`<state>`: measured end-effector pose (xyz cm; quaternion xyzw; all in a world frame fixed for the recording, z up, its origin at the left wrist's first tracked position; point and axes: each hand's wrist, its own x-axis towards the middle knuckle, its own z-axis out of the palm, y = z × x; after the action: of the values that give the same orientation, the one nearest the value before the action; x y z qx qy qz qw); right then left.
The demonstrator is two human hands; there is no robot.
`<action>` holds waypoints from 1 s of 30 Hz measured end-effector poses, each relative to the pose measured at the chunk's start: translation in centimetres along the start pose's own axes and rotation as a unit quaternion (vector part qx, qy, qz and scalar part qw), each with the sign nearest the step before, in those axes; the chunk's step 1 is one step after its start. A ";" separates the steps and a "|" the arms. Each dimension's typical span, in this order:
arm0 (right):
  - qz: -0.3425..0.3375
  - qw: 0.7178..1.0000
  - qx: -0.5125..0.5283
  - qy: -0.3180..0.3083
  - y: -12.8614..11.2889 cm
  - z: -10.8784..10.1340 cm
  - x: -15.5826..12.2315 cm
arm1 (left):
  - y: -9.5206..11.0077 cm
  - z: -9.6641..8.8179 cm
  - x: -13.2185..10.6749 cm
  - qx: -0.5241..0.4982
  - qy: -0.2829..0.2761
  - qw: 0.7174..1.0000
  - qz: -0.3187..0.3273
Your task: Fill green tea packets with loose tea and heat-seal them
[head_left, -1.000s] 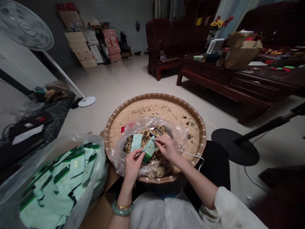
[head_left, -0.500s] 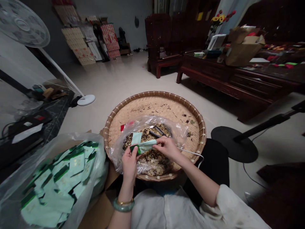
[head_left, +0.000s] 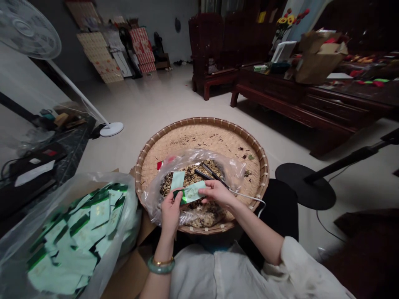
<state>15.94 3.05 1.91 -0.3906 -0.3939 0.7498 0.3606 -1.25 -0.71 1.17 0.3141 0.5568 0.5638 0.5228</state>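
My left hand (head_left: pixel 170 212) and my right hand (head_left: pixel 217 193) pinch the two ends of a small pale green packet (head_left: pixel 190 193) and hold it level over a clear plastic bag (head_left: pixel 237 171) of dried loose bits (head_left: pixel 205 214). A second pale green packet (head_left: pixel 177 180) stands up from the bag just behind my left fingers. Two dark sticks (head_left: pixel 208 171) rest in the bag beyond my right hand. The bag lies in a round woven bamboo tray (head_left: pixel 215 137) on my lap.
A big clear bag (head_left: pixel 71 232) full of green packets sits at my left in a cardboard box. A standing fan (head_left: pixel 28 29) is far left, another fan's round base (head_left: pixel 305 192) at right. A white cable (head_left: pixel 249 198) crosses the tray's rim. Dark wooden furniture (head_left: pixel 296 104) stands behind.
The packet has turned from slanted upright to lying level between both hands. My right hand has shifted from the sticks to the packet's right end. The view has tilted slightly.
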 end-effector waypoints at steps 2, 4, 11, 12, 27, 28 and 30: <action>0.003 0.999 0.030 0.015 0.4 0.0 0.0 | -0.1 0.0 0.0 0.003 0.002 1.000 0.004; -0.001 0.998 0.055 -0.004 0.6 0.1 -0.1 | -0.2 -0.1 0.0 0.010 0.000 1.000 0.015; 0.048 0.993 0.069 -0.085 0.9 0.5 -0.5 | -0.5 -0.8 0.2 0.036 -0.061 0.997 0.033; 0.041 0.994 0.059 -0.076 1.0 0.6 -0.4 | -0.4 -1.0 0.3 0.044 -0.060 0.997 0.030; -0.038 0.982 -0.176 -0.054 1.3 0.0 -0.1 | 0.4 -0.5 -0.6 0.534 -0.166 0.738 0.378; -0.035 0.982 -0.178 -0.057 1.2 -0.1 -0.2 | 0.2 -0.5 -0.4 0.524 -0.173 0.744 0.377; -0.026 0.981 -0.184 -0.059 1.0 -0.4 -0.3 | -0.3 -0.6 -0.1 0.508 -0.182 0.756 0.370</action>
<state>16.18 2.53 1.00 -0.3951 -0.5555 0.6765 0.2787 -1.72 -1.07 0.82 0.8117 0.4963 0.2796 0.1288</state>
